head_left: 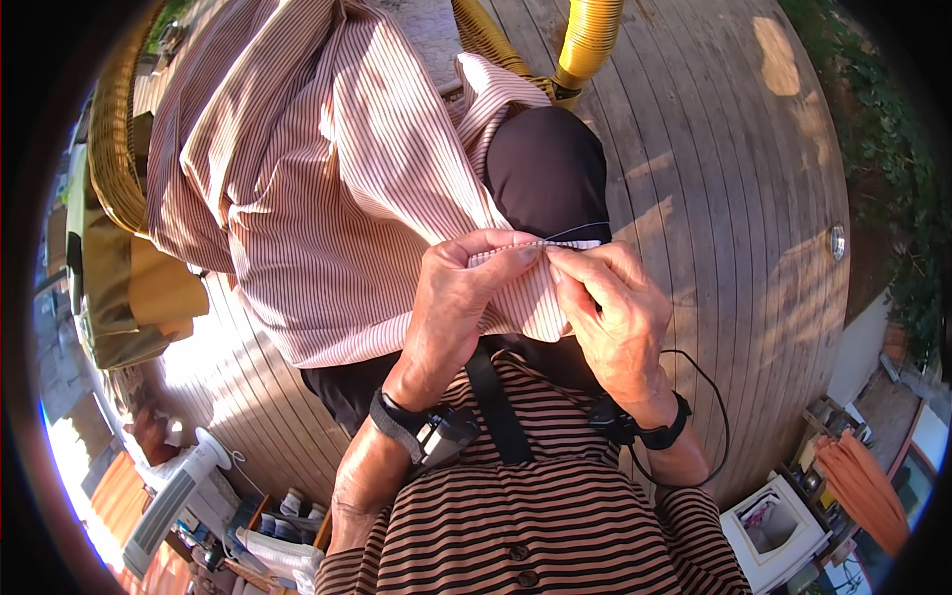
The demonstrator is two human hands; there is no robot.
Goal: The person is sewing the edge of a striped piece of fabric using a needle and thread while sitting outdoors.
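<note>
A red-and-white striped cloth garment (297, 245) is spread over my lap and dark-trousered knee (547, 171). My left hand (454, 297) pinches the folded edge (506, 253) of this cloth between thumb and fingers. Close beside it, my right hand (617, 297) has thumb and forefinger together on the same edge, almost touching the left thumb. A thin pale thread (576, 228) runs from the pinched spot across the dark knee. Whether a needle sits between the right fingertips is too small to tell.
Wooden deck boards (714, 223) surround me. Yellow woven furniture legs (591, 44) stand ahead. A tower fan (167, 513) and a box of shoes (290, 520) are at lower left; a white open-topped container (773, 524) is at lower right. A black cable (714, 379) loops by my right wrist.
</note>
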